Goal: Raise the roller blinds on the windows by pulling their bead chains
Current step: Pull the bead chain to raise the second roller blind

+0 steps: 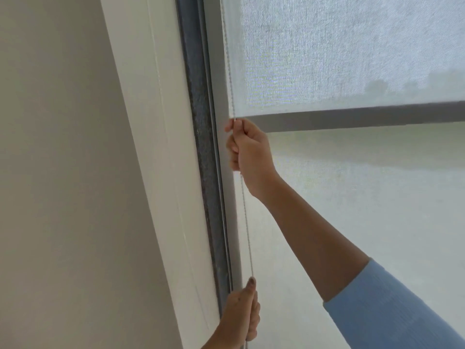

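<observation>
A plain off-white wall [63, 172] fills the left of the view, edged by a broad white window reveal [161, 147] that slants down to the bottom edge. Beside it runs a dark grey window frame upright [201, 127]. To the right hangs a translucent white woven-fabric roller blind [339, 54], covering the window from top to bottom; a grey horizontal frame bar [364, 118] shows through it about a third of the way down, with faint tree shapes above the bar at the far right.

A forearm in a pushed-up light blue ribbed sleeve [392, 308] reaches up from the lower right. Its right hand [247, 149] is closed in a fist around the thin white bead chain [245, 222], level with the frame bar. The chain hangs along the blind's left edge, just beside the grey upright, running taut from the top of the view down through both hands. The left hand [241, 316], at the bottom edge, pinches the same chain between thumb and curled fingers.
</observation>
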A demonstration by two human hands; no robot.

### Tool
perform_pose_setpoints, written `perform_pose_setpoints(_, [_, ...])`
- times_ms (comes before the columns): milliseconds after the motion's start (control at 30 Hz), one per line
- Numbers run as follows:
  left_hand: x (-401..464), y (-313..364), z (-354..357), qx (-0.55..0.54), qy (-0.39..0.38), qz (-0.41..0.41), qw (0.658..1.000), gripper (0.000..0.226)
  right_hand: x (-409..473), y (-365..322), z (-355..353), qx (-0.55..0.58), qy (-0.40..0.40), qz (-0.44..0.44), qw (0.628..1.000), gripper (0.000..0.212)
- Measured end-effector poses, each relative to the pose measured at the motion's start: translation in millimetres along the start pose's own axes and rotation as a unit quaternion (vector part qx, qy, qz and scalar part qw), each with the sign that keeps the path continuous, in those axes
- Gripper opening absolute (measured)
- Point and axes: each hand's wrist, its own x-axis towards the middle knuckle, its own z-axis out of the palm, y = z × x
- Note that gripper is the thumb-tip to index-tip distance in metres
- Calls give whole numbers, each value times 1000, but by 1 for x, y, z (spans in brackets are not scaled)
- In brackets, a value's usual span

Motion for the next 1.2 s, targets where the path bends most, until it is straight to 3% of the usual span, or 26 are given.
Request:
perform_pose_setpoints(133, [0, 0, 0, 21, -46, 26, 998, 67, -10, 5, -4, -71, 52, -63, 994, 31])
perform_pose_setpoints(267, [-2, 31, -1, 128, -69, 79, 986, 64, -15, 5, -10, -136, 73, -114, 981, 24])
perform_pose_setpoints(467, [6, 158, -10, 77, 31, 223, 971, 57, -41, 39, -29, -241, 87, -129, 958, 36])
perform_pose_setpoints(667, [-3, 262, -20, 72, 11, 343, 936, 58, -86, 92, -65, -293, 77, -90, 949, 44])
perform_pose_setpoints(900, [-22, 340, 9, -23, -92, 361, 928, 60, -135, 138, -75, -325, 52, -36, 944, 56])
perform_pose_setpoints(1200, [-31, 417, 35, -52, -66, 362, 929, 61, -173, 174, -79, -345, 40, -19, 938, 41])
